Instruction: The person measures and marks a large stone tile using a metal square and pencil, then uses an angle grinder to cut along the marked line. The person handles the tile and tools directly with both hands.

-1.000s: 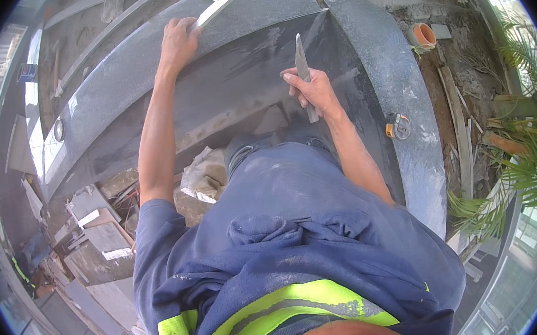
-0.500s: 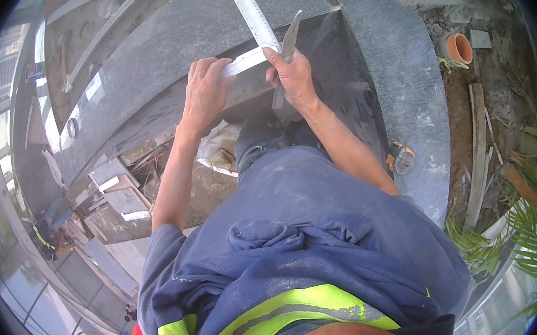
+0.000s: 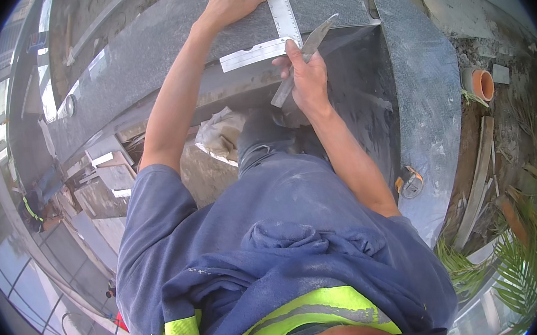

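A silver try square (image 3: 283, 11) with a marked blade lies over the grey stone slab (image 3: 183, 20), its thicker stock (image 3: 251, 55) along the slab's near edge. My left hand (image 3: 230, 2) rests flat on the slab beside the blade, thumb stretched onto it; its fingertips reach the top of the picture. In my right hand (image 3: 309, 76) is a grey, flat, pointed blade-like tool (image 3: 315, 38), tilted with its tip up and to the right. The right thumb touches the square's inner corner; the fingers curl below the slab's edge.
To the right runs another grey slab (image 3: 426, 88) with a tape measure (image 3: 411, 181) on it. Beyond lie an orange pipe end (image 3: 483, 85), a wooden plank (image 3: 476, 180) and palm leaves (image 3: 530, 271). A pale sack (image 3: 221, 136) and stone offcuts (image 3: 114, 172) lie at the lower left.
My left hand has left the square's stock and moved up beside its blade, flattening on the slab. The right hand keeps the pointed tool at the corner. The view has shifted slightly.
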A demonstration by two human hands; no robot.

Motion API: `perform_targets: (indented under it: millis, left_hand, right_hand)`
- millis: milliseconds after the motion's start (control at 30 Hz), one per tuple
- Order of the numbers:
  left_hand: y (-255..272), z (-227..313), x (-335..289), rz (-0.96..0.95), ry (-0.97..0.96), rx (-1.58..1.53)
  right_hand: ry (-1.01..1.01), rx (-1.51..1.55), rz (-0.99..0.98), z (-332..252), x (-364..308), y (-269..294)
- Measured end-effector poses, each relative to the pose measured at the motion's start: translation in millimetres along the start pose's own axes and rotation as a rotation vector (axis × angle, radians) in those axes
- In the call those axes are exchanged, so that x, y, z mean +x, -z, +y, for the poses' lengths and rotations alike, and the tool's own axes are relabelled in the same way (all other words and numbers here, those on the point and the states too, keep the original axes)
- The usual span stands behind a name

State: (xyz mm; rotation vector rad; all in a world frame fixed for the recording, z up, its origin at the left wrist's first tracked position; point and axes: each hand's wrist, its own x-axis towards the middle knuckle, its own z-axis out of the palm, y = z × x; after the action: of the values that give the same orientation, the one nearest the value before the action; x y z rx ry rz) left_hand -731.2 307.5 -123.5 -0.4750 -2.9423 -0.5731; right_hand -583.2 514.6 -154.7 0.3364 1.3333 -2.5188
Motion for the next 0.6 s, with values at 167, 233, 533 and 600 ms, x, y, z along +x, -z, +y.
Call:
perform_targets:
  millis: [167,233,533,600]
  left_hand:
    - [-14.6,3.3,3.9,0.056,-0.003,-0.001]
    - [-9.8,6.5,2.5,0.055,0.042,-0.013]
    - [-9.9,10.8,6.6,0.027,0.076,-0.004]
    - [-10.2,14.2,7.4,0.026,0.078,-0.006]
  right_hand:
    - [-0.076,0.033,-0.007,-2.5,-5.1,7.8]
    - [-0.116,0.098,0.018,-6.2,-8.9,5.8]
    - [-0.162,0.085,-0.018,-3.8,-7.2,16.2]
    - [-0.152,0.072,-0.014,-4.5,-7.3,16.1]
